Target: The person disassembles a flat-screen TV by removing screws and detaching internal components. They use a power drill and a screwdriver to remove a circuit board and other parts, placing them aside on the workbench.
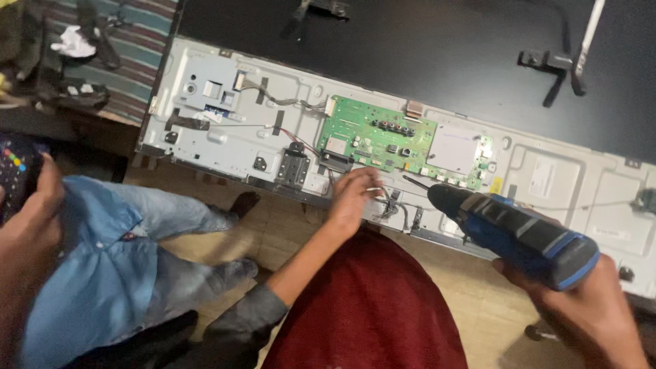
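Right hand: the right hand (593, 311) is clamped around the grip of a blue-and-black cordless screwdriver (519, 232), its bit (415, 183) pointing up and to the left.
Left hand: the left hand (353, 198) rests, fingers loosely spread and holding nothing, on the lower edge of the metal back panel (225, 137), beside a small tangle of wires (393, 205).
Key relation: the screwdriver's long axis runs diagonally from the right hand toward the green circuit board (383, 140); the bit tip hovers just below the board's lower edge, just to the right of the left hand (the nearer of the two to that spot).
Surface: an opened flat-screen television lies face down, its long axis running left to right across a pale floor (471, 301).
Room: a second person in a blue shirt (102, 260) sits at left (their hand (31, 225) near a remote); a striped mat (147, 41) lies beyond.
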